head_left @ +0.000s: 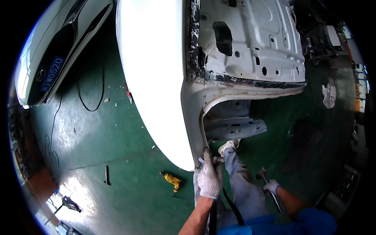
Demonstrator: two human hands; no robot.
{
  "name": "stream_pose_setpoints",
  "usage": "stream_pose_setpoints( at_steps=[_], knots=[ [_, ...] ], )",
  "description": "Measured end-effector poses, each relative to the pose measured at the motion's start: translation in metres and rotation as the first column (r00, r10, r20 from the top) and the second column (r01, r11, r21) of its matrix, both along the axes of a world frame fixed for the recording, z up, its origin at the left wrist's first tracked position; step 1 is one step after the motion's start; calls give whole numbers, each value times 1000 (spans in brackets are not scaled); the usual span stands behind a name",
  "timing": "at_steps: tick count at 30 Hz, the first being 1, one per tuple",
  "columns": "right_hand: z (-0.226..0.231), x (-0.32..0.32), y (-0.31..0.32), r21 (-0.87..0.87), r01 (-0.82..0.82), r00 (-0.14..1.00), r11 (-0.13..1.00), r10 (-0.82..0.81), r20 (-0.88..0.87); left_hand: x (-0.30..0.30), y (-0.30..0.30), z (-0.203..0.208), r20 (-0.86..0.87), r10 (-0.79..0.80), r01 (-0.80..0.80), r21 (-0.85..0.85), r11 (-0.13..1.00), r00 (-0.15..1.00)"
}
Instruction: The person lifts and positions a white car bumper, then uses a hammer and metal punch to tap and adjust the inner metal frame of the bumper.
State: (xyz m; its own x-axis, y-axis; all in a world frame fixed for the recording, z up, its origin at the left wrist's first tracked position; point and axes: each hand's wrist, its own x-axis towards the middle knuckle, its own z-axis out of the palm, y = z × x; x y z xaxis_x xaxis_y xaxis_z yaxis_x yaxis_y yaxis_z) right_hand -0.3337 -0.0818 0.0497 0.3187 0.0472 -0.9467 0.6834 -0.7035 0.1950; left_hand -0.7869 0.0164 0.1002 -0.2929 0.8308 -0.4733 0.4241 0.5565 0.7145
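Note:
A large white car body panel (156,70) with bare inner metal (250,39) fills the upper middle. Its curved, rusty-edged flange (204,105) runs down to a narrow lower corner. My left hand (210,180), in a white knit glove with darkened fingertips, closes around the edge at that corner. Part of its grip is hidden by the hand itself. Off to the right and lower down, my gloved right hand (271,187) is wrapped around the handle of a hammer (261,173). The hammer is apart from the panel, its head pointing up and left.
A yellow power drill (172,181) lies on the green floor (133,188) left of my legs. Farther left are a hammer-shaped tool (107,175), a dark cable (102,90) and a parked white car (39,74). A crumpled pale cloth or wrapper (329,94) lies at the right.

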Motion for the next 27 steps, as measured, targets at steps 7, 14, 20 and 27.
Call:
stream_pose_setpoints(
  at_steps=[7,14,20,27],
  knots=[
    [-10,-21,9,121,49,996,991,-58,73,-9,4,7,-14,-50,49,-39,998,999],
    [-59,11,-17,-9,-20,1000,1000,20,3,-3,0,11,-48,-6,7,25,1000,999],
    [-89,47,-40,-48,-205,978,977,206,14,0,10,75,115,269,-254,-128,959,956],
    [-35,37,27,-24,190,982,982,-190,-11,-22,11,148,421,589,-656,20,754,690]
  ],
)
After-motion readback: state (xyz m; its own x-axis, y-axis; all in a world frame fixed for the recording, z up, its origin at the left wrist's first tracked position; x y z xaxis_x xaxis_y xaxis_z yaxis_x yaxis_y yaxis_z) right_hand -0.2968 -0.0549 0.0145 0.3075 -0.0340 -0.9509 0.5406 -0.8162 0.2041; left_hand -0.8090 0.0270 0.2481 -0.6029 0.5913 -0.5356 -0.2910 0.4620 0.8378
